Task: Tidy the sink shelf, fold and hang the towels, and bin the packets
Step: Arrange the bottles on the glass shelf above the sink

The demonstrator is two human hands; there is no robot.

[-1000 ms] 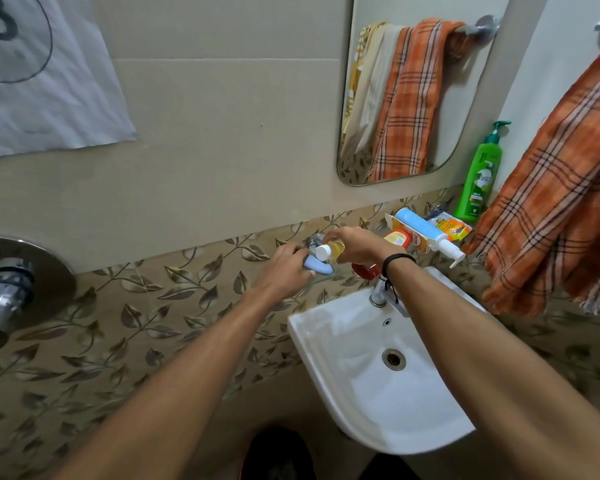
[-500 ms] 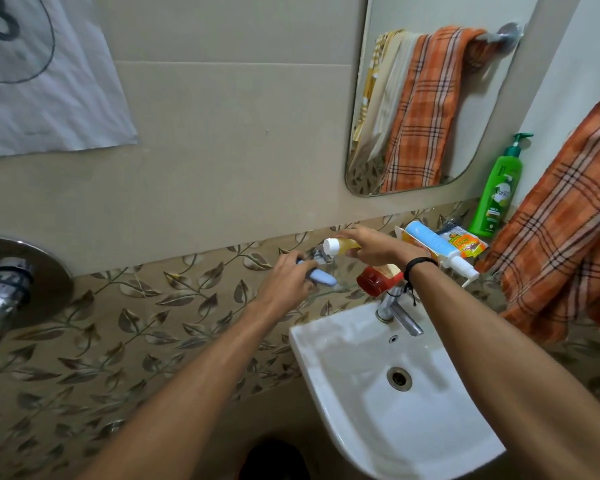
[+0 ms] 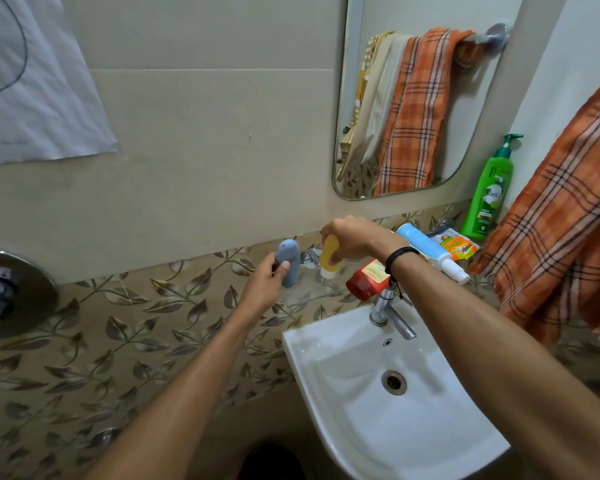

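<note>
Step in hand, judged: standing small toiletries upright at the left end of the sink shelf. Left hand (image 3: 265,287), fingers (image 3: 284,268) curled round a grey-blue rounded plastic tube (image 3: 287,261), holds it upright just over the clear glass shelf (image 3: 309,294); contact with the glass cannot be told. Right hand (image 3: 359,237), fingers (image 3: 336,230) pinching a yellow squeeze tube (image 3: 329,258), white cap down, just right of it. Advice: seat each cap flat, close to the far wall, and let go only once it stands. Keep the right wrist off the red bottle (image 3: 366,280) lying on its side at the near edge above the tap (image 3: 390,315). Further right: blue-and-white tube (image 3: 426,251), orange packets (image 3: 459,245) not yet binned, green pump bottle (image 3: 489,192), orange plaid towel (image 3: 561,244) hanging unfolded.
</note>
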